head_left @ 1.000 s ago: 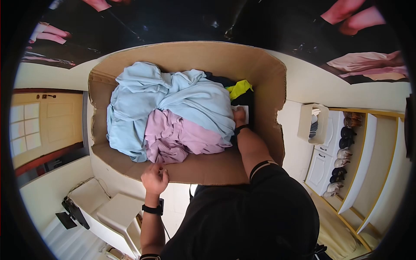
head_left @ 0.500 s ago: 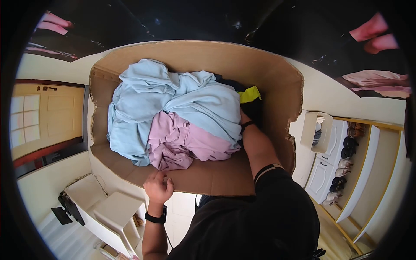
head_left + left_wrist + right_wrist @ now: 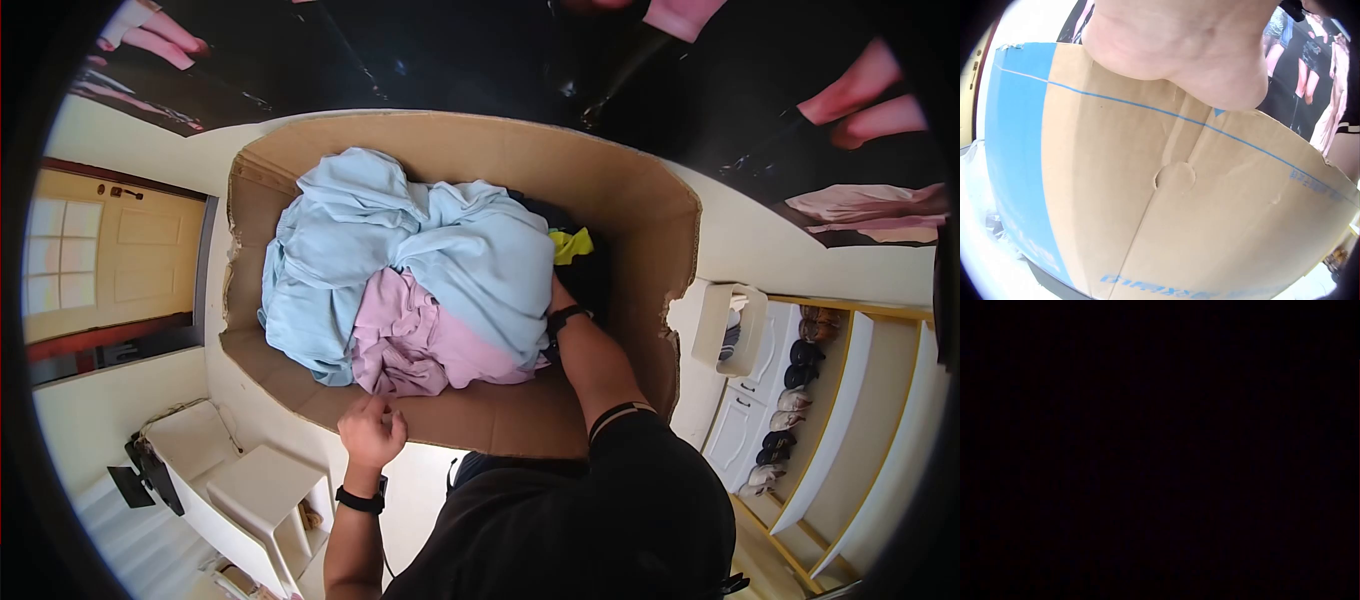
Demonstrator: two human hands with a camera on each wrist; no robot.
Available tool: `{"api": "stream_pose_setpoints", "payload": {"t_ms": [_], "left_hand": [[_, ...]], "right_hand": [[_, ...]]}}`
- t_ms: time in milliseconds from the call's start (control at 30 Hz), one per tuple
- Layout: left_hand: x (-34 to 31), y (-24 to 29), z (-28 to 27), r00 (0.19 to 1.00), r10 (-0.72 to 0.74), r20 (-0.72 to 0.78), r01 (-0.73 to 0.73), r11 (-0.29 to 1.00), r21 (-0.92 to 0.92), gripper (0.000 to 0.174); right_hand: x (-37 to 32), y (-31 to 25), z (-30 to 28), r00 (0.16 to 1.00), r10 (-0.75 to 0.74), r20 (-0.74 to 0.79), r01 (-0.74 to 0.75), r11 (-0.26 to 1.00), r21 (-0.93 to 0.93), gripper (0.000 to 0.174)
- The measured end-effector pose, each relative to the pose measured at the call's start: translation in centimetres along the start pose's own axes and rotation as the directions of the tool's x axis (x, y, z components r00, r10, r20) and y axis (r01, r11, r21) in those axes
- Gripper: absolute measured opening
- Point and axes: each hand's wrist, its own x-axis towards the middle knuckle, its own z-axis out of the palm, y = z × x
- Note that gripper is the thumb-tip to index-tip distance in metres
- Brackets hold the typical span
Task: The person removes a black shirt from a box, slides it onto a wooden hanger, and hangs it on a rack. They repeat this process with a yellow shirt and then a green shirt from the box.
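Observation:
A large cardboard box [image 3: 490, 425] holds a heap of light blue cloth [image 3: 480, 250] with pink cloth [image 3: 400, 320] at its near side. Dark fabric and a yellow-green piece [image 3: 571, 246] lie at the heap's right. My left hand [image 3: 370, 432] grips the near rim, its fingers bent over the edge; in the left wrist view, the heel of that hand [image 3: 1179, 56] is against the top of the box's outer wall [image 3: 1229, 206]. My right forearm [image 3: 595, 365] reaches into the box's right side, and the hand is hidden beside or under the blue cloth. The right wrist view is black.
Beyond the box is a black printed surface [image 3: 450, 60]. On the right are a pale bin [image 3: 712, 325] and a shelf [image 3: 828, 410] with several shoes. White furniture [image 3: 265, 490] stands at lower left, and a door [image 3: 150, 250] at far left.
My right hand has gone deeper at the heap's right side, out of sight. Less of the yellow-green piece shows. The left hand stays at the near rim.

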Motion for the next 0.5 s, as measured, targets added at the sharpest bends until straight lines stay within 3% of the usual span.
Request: {"api": "stream_pose_setpoints", "payload": {"t_ms": [100,167,233,333,367,500], "left_hand": [[0.2,0.3,0.2,0.999,0.010,-0.034,-0.010,1.000,-0.006,0.014],[0.3,0.4,0.5,0.998,0.008,-0.069,-0.009,1.000,-0.013,0.014],[0.4,0.7,0.8,0.998,0.015,-0.055,-0.015,1.000,0.000,0.014],[0.5,1.6,0.6,0.998,-0.014,-0.064,0.011,0.999,-0.044,0.013],[0.5,1.6,0.4,0.996,-0.016,-0.087,0.012,0.999,-0.053,0.013],[0.0,1.4,0.1,0.999,0.002,-0.054,-0.005,0.999,-0.043,0.016]], "right_hand": [[-0.3,-0.1,2.2,0.994,-0.009,0.109,-0.001,0.996,0.092,0.049],[0.0,0.6,4.0,0.993,-0.112,0.025,0.112,0.993,0.025,0.038],[-2.9,-0.5,7.1,0.986,-0.121,0.117,0.125,0.992,-0.021,0.035],[-8.4,-2.6,12.8,0.957,-0.255,0.139,0.237,0.962,0.137,0.027],[-10.1,-3.6,14.4,0.949,-0.228,0.217,0.184,0.962,0.202,0.027],[-15.4,-7.3,19.7,0.894,-0.263,0.364,0.218,0.963,0.159,0.029]]}}
